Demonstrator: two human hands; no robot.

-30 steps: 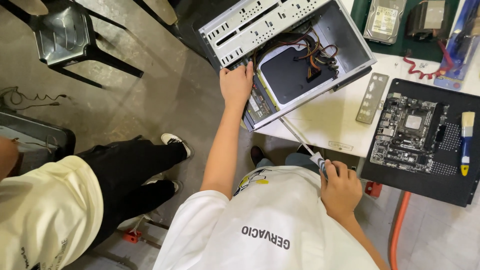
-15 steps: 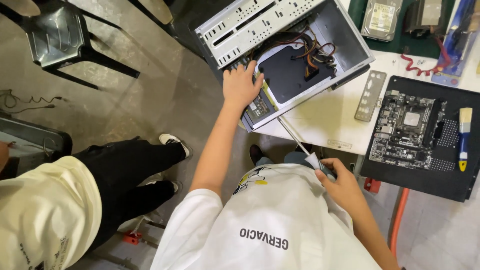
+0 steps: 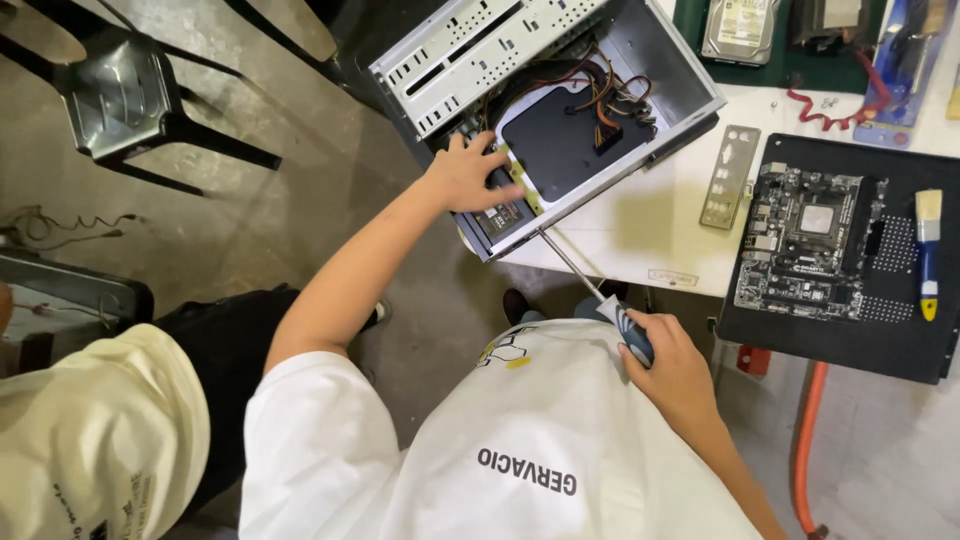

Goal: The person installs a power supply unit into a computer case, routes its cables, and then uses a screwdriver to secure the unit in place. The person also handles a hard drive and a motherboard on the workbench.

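The left hand (image 3: 465, 175) lies spread on the drive bay at the near edge of the open computer case (image 3: 560, 110), which stands on the white surface (image 3: 650, 235). The right hand (image 3: 675, 370) grips a screwdriver (image 3: 600, 295), its tip touching the case's near edge.

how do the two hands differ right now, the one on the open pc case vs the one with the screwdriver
The left hand lies spread and flat on the open grey metal computer case, arm stretched out; the right hand is curled shut around the dark-handled screwdriver, close to the white shirt. Both are bare.
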